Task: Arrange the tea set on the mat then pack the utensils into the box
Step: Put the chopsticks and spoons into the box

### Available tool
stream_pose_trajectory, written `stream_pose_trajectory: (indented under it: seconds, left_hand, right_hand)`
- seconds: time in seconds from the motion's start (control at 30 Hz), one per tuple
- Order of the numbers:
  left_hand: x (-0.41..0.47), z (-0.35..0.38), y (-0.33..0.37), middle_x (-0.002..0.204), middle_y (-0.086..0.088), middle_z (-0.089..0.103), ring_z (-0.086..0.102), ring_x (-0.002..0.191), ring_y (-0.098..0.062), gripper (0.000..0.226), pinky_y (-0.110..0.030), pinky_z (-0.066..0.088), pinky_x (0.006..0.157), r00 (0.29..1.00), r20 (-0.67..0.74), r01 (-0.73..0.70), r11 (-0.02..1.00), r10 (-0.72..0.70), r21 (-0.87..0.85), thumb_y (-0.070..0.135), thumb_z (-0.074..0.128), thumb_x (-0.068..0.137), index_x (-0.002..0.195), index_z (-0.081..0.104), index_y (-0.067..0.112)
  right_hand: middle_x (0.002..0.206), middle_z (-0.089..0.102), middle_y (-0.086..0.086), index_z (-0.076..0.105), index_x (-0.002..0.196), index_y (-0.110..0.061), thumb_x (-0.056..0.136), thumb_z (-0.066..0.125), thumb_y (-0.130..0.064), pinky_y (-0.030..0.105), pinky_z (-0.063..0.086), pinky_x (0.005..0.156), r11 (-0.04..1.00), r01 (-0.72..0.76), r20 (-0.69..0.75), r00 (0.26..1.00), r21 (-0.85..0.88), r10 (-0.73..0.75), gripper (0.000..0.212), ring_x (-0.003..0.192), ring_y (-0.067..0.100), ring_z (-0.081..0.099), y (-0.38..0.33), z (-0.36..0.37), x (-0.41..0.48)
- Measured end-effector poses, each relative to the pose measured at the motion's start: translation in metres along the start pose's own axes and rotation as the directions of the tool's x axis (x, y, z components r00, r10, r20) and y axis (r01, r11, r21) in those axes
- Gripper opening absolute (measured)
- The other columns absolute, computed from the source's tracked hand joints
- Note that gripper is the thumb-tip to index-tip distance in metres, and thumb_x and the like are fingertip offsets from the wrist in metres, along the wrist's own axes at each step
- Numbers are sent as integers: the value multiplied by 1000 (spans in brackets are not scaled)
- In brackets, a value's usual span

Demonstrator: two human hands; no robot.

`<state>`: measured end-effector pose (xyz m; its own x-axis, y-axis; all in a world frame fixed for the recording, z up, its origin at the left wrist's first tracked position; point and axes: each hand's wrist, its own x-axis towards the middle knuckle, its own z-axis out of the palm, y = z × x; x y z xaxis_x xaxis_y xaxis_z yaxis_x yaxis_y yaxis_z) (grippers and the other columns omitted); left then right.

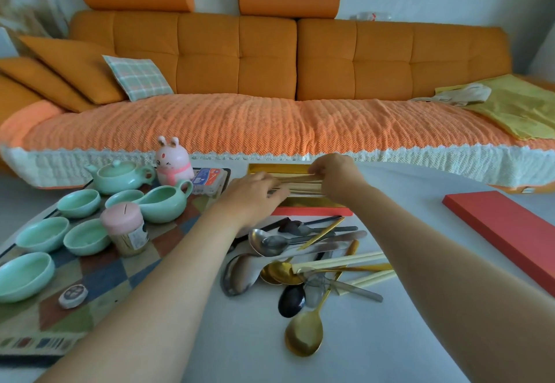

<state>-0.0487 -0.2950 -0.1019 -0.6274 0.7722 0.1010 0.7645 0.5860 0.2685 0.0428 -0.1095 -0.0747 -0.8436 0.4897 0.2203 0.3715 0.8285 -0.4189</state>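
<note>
Pale chopsticks (303, 184) sit over the gold-lined box (312, 211), gripped at opposite ends by the left hand (255, 193) and right hand (333, 175); loose utensils (300, 250) lie heaped on the table (240, 337) beside it.

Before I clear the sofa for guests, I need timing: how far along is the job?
Looks done: the teapot, pitcher and cups sit on the mat. In hand: the left hand and right hand hold a bundle of chopsticks over the open box. Left: the spoons and more loose chopsticks lie piled on the table, and the red lid lies apart, off the box.
</note>
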Motion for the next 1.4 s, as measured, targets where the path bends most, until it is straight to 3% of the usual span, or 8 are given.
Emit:
stream_pose_trajectory:
  seconds: [0.17, 0.3, 0.53, 0.67, 0.8, 0.97, 1.17, 1.4]
  left_hand:
    - [-2, -5, 4, 147, 6, 48, 41, 133, -18, 65, -44, 31, 106, 1000, 14, 2, 993, -4, 116, 63, 14, 97, 138, 52, 30]
    - [-6, -8, 10, 151, 2, 44, 37, 136, -23, 63, -49, 28, 106, 998, 67, -2, 983, -11, 185, 59, 8, 99, 140, 48, 34]
    - [-6, -4, 12, 151, 5, 43, 37, 137, -20, 59, -44, 25, 112, 1000, -15, -24, 990, 26, 142, 58, 20, 100, 141, 50, 27]
    - [-12, -10, 23, 140, 4, 49, 41, 131, -17, 50, -40, 30, 108, 977, -166, -112, 986, 131, 121, 50, 35, 100, 138, 51, 23]
    - [-23, -18, 46, 117, 5, 52, 50, 108, -16, 34, -34, 38, 89, 956, -246, -150, 987, 157, 50, 45, 44, 99, 121, 57, 22]
    - [-44, -21, 72, 90, 14, 55, 55, 77, -9, 10, -29, 43, 62, 988, -71, -143, 984, 136, -110, 39, 54, 94, 93, 57, 30]
    - [-66, -18, 87, 86, 17, 63, 59, 80, -7, 8, -30, 53, 68, 985, 39, -165, 980, 170, -111, 40, 61, 89, 85, 65, 34]
    - [-78, -18, 94, 88, 19, 64, 60, 82, -1, 19, -27, 53, 68, 975, 117, -176, 978, 189, -113, 49, 65, 83, 92, 72, 34]
  right_hand:
    - [113, 67, 2, 71, 114, -19, 92, 42, 9, 23, 51, 80, 995, 37, -10, 999, 90, -37, 46, 94, 16, 63, -2, 2, -2]
    - [107, 65, -6, 73, 107, -26, 89, 44, -6, 24, 55, 66, 991, 79, 64, 994, 104, -86, 39, 75, 15, 65, -4, -3, -14]
    - [117, 69, 12, 73, 105, -8, 87, 38, -21, 48, 51, 94, 986, 160, 302, 943, -44, -139, 40, 108, 31, 61, -7, -11, -29]
    - [135, 59, -3, 68, 123, -26, 91, 46, -23, 37, 43, 106, 989, 150, 273, 952, -18, -139, 39, 124, 19, 53, -2, -25, -37]
    - [109, 62, -10, 72, 105, -31, 84, 52, -13, 33, 49, 92, 964, 263, 189, 949, -38, -252, 34, 101, 11, 55, -1, -44, -54]
    - [88, 65, -20, 71, 84, -40, 86, 54, -16, 24, 49, 79, 971, 233, 313, 927, -53, -206, 29, 86, 4, 60, 4, -64, -87]
    - [86, 67, -23, 75, 91, -33, 86, 66, -19, 17, 42, 75, 974, 210, 533, 835, -83, -134, 18, 83, -7, 59, 17, -75, -116]
    - [98, 64, -17, 74, 105, -31, 87, 71, -29, 20, 42, 79, 957, 235, 519, 847, -168, -117, 18, 90, 2, 58, 24, -71, -131]
